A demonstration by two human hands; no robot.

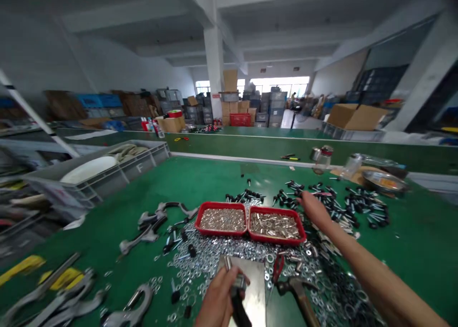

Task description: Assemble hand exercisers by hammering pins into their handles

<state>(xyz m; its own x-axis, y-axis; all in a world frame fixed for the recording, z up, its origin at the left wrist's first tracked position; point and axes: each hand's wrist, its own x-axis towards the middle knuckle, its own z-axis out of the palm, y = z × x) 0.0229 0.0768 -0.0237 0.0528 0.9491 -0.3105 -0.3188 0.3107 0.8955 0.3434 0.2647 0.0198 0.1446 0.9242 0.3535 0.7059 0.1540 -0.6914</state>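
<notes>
Head view: the left hand (218, 301) had its fingers curled closed around a small metal fitting (238, 285) with a black part, and this fitting was just above a steel plate (255, 296). The right hand (314, 210) had its fingers stretched out — nothing visible in them — just beside black-headed bolts (334, 204). Past those fingers lay 2 red trays (250, 224) of small metal pieces; right of the left fingers, a claw hammer (296, 293) rested among loose washers (211, 253).
</notes>
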